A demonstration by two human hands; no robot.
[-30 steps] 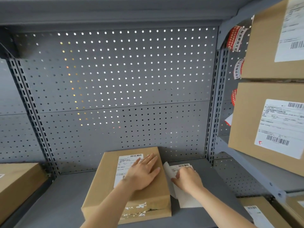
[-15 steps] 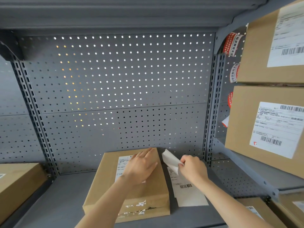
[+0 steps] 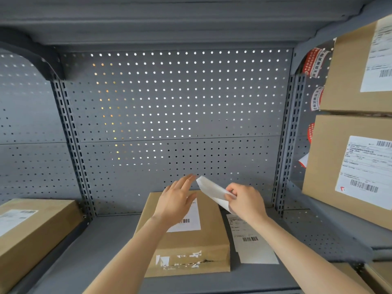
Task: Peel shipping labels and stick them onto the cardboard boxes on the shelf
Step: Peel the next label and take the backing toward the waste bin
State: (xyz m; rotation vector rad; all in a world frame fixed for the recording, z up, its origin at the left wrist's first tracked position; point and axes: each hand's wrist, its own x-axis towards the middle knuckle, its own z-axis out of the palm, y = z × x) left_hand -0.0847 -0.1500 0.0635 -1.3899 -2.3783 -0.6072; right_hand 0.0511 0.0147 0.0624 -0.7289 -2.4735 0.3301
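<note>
My right hand [image 3: 246,201]: pinched on the near end of a white label [image 3: 213,190], thumb and fingers closed on it, held up above the shelf [image 3: 95,247]; the far end of the label sticks up and left toward my other hand.
My left hand [image 3: 176,201]: open, fingers spread and stretched forward, palm down, raised above the middle box [image 3: 191,242]; its fingertips are near the free tip of the label, and I cannot tell whether they touch it.
White label: blank side faces me, slightly curled, off the shelf, between my two hands.
Middle box: flat brown cardboard, lying on the grey shelf right in front of me; a stuck label [image 3: 188,219] with a barcode is on its top, partly hidden by my left wrist. Torn tape remnants show on its near edge.
Sheet on the shelf [image 3: 252,245]: white, printed lines and a barcode, lying flat just beside the right side of the middle box, under my right forearm.
Left box [image 3: 31,236]: brown cardboard on the same shelf, well apart from the middle box, with a label on its top.
Right boxes: two stacked cardboard boxes on the neighbouring shelf section, upper box [image 3: 358,68] on lower box [image 3: 347,166], each with a white shipping label on the face toward me.
Back wall: grey perforated panel [image 3: 169,107], light showing through the holes.
Red and white stickers [image 3: 315,62]: on the panel behind the right boxes.
</note>
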